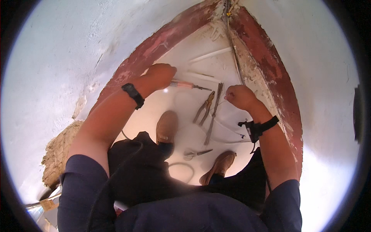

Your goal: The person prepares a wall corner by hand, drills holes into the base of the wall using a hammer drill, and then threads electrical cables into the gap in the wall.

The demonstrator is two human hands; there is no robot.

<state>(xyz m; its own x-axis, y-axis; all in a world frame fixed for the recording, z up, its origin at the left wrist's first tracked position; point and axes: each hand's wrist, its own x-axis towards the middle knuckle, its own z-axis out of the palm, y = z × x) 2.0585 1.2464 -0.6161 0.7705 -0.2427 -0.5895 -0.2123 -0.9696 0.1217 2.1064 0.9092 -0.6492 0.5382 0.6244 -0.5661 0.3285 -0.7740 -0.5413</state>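
My left hand (161, 75) is closed in a fist at the upper left of the floor. A tool with a pinkish handle (183, 84) and a thin dark shaft, like a screwdriver, points right from beside it; whether the fist grips it is unclear. My right hand (241, 96) is also closed, its fingers curled together. A faint thin strand seems to run from it toward the left; what the fingers hold is too small to name. Between the hands, pliers (205, 109) lie with their handles apart, alongside a long bundle of thin rods (214, 112).
A small dark-handled tool (204, 152) lies between my shoes (167, 127). Thin pale tubing or cord curls over the whitish floor. Pale walls with reddish-brown bands (266, 46) narrow to a point ahead, where a cable (233, 50) runs down. Rough brown material (62, 152) bulges at left.
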